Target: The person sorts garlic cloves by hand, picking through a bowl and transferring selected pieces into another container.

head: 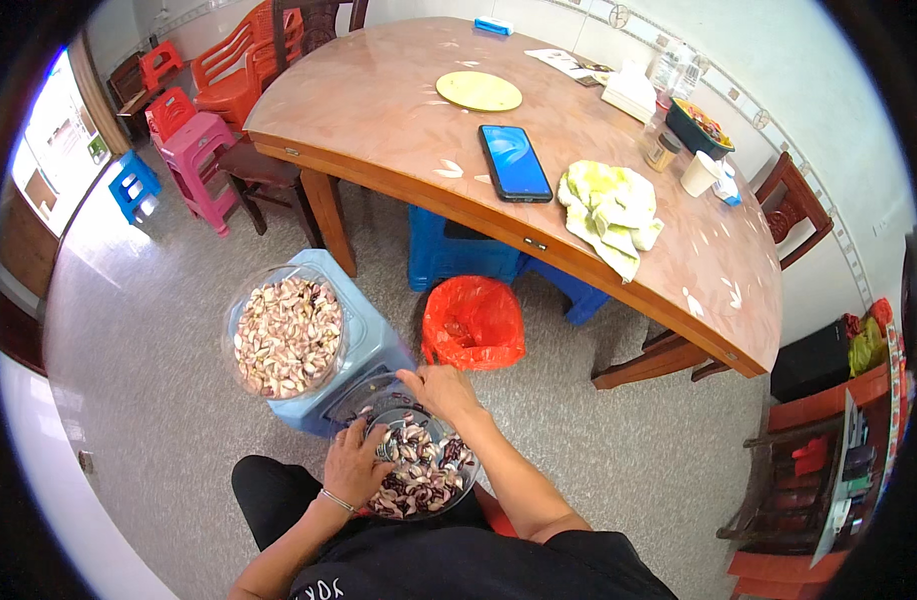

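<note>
A clear bowl (470, 480) sits at my lap, holding garlic cloves and dark, shiny beans mixed together. Inside it is a smaller clear round dish or lid, partly covered by cloves. My left hand (356, 466), with a bracelet at the wrist, reaches over the left side, its fingers spread among the cloves. At the bowl's far rim is my right hand (445, 394); its fingertips are partly hidden, so its grip is unclear. A second clear bowl (230, 346), heaped with garlic cloves (290, 337), stands beyond on a light blue plastic stool (368, 349).
A bin with a red bag (473, 322) stands ahead, by the blue stools (458, 255) under the table. On the table (383, 97) lie a smartphone (515, 163), a yellow-green cloth (610, 210) and a yellow round mat (479, 91). A pink stool (196, 142) is at left.
</note>
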Tool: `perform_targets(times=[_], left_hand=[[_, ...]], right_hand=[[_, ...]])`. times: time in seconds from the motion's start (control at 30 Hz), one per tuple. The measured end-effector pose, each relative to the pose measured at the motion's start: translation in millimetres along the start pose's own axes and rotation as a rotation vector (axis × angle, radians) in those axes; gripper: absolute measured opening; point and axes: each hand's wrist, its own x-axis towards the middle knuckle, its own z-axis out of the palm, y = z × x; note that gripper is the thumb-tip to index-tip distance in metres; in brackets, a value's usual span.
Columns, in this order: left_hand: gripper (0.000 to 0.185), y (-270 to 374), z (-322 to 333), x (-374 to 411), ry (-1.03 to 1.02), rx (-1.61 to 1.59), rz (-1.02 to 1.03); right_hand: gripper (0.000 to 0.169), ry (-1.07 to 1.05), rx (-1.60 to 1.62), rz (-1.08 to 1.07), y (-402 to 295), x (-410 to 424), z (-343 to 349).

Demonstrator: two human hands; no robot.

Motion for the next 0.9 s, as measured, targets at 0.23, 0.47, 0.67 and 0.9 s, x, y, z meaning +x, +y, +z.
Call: perform_targets(times=[0.23, 0.47, 0.67, 0.9], left_hand=[[0.039, 7.3, 18.4, 12.5, -0.077, -0.118, 0.092], [0.031, 19.5, 20.5, 10.2, -0.161, -0.035, 0.204], [0.017, 14.1, 27.3, -7.3, -0.192, -0.036, 0.218], [0.014, 0.6, 20.8, -26.1, -0.19, -0.035, 0.182]], right_hand=[[0.054, -0.04, -0.036, 0.043, -6.5, -0.5, -2.2], [0.055, -0.022, -0.015, -0.001, -5.6, 3.7, 4.2], [0.056, -0.058, -0.023, -0.013, -15.8, 1.7, 4.0], [0.059, 0.008, -0.095, -0.08, -12.8, 0.7, 20.0]])
